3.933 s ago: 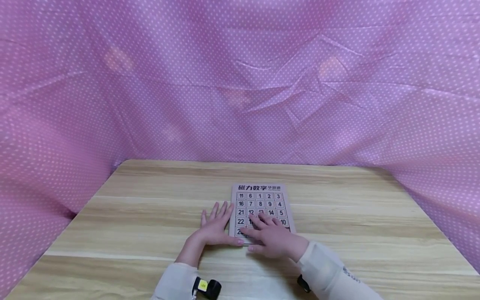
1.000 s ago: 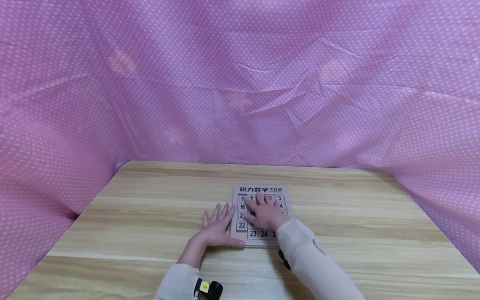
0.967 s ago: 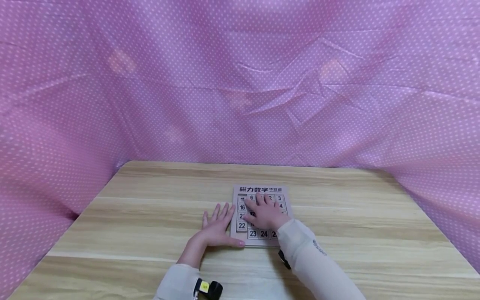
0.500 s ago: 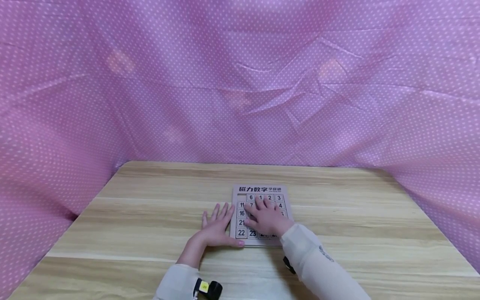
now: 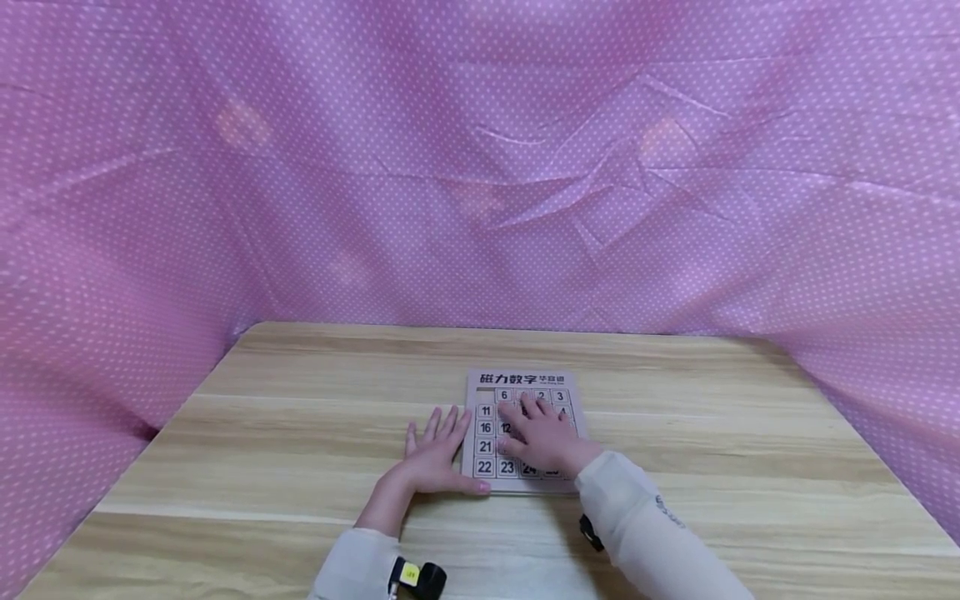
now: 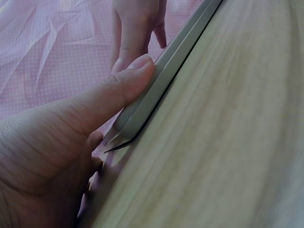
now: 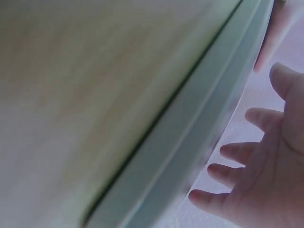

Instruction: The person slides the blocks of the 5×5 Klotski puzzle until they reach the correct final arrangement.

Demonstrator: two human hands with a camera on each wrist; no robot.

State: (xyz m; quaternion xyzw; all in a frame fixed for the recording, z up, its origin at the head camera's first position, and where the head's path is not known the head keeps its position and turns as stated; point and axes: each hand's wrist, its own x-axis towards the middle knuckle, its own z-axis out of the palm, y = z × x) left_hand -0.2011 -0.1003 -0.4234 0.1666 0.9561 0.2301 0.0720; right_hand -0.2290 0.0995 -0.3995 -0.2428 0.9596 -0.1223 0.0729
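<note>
A number sliding puzzle (image 5: pixel 521 485) lies flat on the table, its square tiles printed with black numerals. The tile slot (image 5: pixel 486 393) at the grid's top-left corner is vacant, and tile 11 (image 5: pixel 486 411) sits just below it. At the puzzle's left side and near-left corner rests my left hand (image 5: pixel 429 465), fingers spread, thumb (image 6: pixel 137 69) against the near edge in the left wrist view. Over the middle tiles is my right hand (image 5: pixel 547 439), fingers spread and hiding several numerals. In the right wrist view its fingers (image 7: pixel 240 153) appear extended beside the board; fingertip contact is unclear.
The wooden table (image 5: pixel 247 467) extends around the puzzle on all sides. Pink dotted cloth (image 5: pixel 480 167) hangs behind and beside it. A black wrist camera (image 5: pixel 429 580) is strapped on the left wrist, another (image 5: pixel 591 533) on the right.
The left column of tiles has slid toward the near edge, so the gap moved from bottom left to top left. My right hand has shifted slightly right; my left hand stays put.
</note>
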